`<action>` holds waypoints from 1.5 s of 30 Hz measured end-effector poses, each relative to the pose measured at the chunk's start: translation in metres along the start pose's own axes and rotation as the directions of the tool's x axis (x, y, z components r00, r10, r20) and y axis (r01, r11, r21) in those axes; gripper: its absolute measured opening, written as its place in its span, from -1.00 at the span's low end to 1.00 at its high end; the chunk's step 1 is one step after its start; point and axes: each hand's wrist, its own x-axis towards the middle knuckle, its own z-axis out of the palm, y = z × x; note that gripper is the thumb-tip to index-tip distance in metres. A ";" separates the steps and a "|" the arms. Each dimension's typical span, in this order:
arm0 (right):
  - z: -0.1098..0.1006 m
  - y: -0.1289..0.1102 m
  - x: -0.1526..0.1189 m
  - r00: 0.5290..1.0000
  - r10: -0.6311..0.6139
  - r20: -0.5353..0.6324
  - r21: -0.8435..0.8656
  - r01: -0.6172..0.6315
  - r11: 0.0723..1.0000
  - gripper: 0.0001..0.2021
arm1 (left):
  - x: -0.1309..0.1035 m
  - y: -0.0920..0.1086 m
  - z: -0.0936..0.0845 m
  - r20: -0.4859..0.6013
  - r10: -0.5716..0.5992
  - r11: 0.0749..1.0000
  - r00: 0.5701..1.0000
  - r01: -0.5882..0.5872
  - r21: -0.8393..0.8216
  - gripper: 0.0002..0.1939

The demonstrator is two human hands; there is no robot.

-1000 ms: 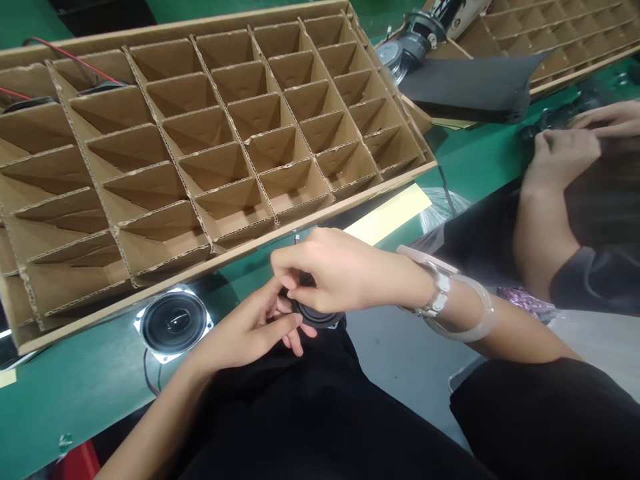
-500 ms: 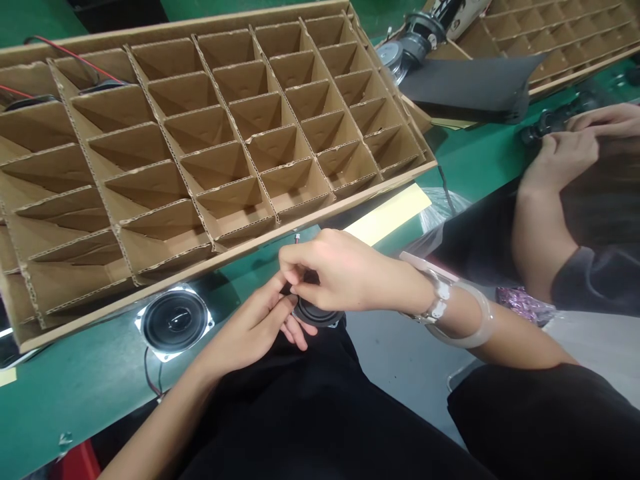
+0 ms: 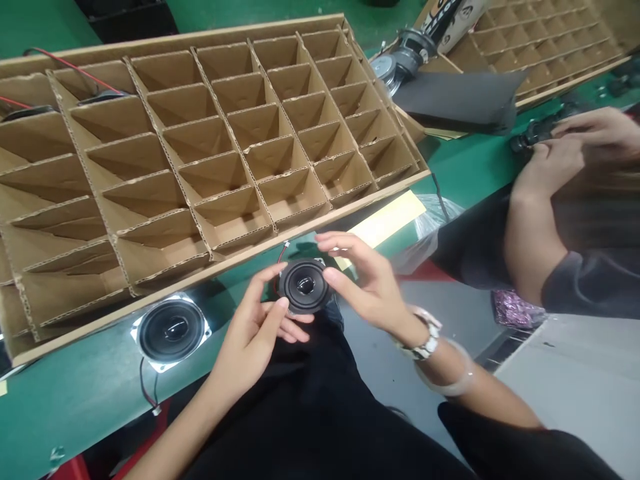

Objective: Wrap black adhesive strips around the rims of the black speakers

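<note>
A small round black speaker (image 3: 305,286) faces up between my hands, near the table's front edge. My left hand (image 3: 263,320) grips it from the left, with thumb and fingers at its rim. My right hand (image 3: 363,280) has its fingers spread at the speaker's right side, the thumb close to the rim; whether it touches cannot be made out. A thin wire with a small white connector (image 3: 287,245) sticks out behind the speaker. Left of my hands, a second speaker (image 3: 173,330) with a square metal frame lies face up on the green table (image 3: 95,407).
A cardboard divider box (image 3: 240,243) spans the table beyond my hands; two of its far-left cells hold wired parts. Yellow paper (image 3: 383,223) lies right of it. Another person's hands (image 3: 560,157) work at the right, near stacked speakers (image 3: 413,50) and another divider box (image 3: 545,40).
My right hand has opened and drawn back to the right, uncovering the speaker's face. My left hand still grips the speaker. The whole view has shifted slightly.
</note>
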 end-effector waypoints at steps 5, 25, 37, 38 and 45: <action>0.038 0.017 0.000 0.990 0.135 -0.032 0.256 -0.122 0.959 -0.73 | -0.001 0.002 -0.005 -0.275 0.082 0.986 0.958 -0.038 0.161 -0.73; 0.051 0.019 0.010 0.973 0.218 -0.078 0.299 -0.185 0.936 -0.71 | 0.004 0.013 -0.006 -0.306 0.018 0.992 0.952 0.021 0.124 -0.65; 0.002 0.034 0.016 0.979 0.059 -0.197 -0.176 -0.095 0.980 -0.74 | -0.010 0.028 -0.010 -0.160 0.219 0.738 0.962 -0.056 0.673 -0.56; -0.007 0.039 0.017 0.976 0.035 -0.216 -0.246 -0.089 0.965 -0.76 | -0.010 0.030 -0.007 -0.133 0.335 0.671 0.933 -0.137 0.729 -0.60; -0.019 0.056 0.029 0.989 -0.132 -0.073 -0.480 0.081 0.873 -0.77 | 0.048 0.035 0.021 0.270 0.607 0.302 0.747 -0.532 0.791 -0.64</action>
